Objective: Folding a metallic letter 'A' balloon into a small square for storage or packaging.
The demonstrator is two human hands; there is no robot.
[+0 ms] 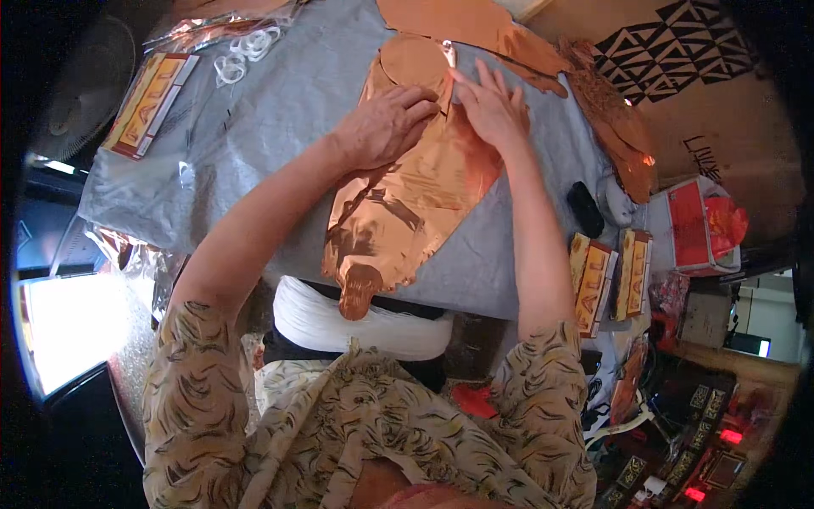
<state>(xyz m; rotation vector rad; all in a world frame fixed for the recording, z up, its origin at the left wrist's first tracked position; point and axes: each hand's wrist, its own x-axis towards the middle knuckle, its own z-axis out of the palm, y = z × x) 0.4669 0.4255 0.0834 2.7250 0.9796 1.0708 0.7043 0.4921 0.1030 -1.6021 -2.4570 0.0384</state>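
Observation:
A shiny copper-coloured sheet (pixel 386 212) lies lengthwise before me on the grey cloth-covered table (pixel 263 136), its near end ragged and slightly over the edge. At its far end is a round copper-coloured piece (pixel 413 61). My left hand (pixel 386 125) rests on the sheet below this round piece, fingers bent and pressed together; what lies under the fingertips is hidden, apart from a thin dark line beside them. My right hand (pixel 492 106) is at the sheet's right edge, fingers apart, thumb close to a small bright spot by the round piece.
Copper-coloured hide-like pieces (pixel 610 127) lie at the far right. White rings (pixel 246 53) and a printed yellow-brown card (pixel 148 106) are far left. Near right are two similar cards (pixel 593 284), a black oblong object (pixel 585 209) and a red-and-white box (pixel 694 225). White thread (pixel 360 327) hangs below the table edge.

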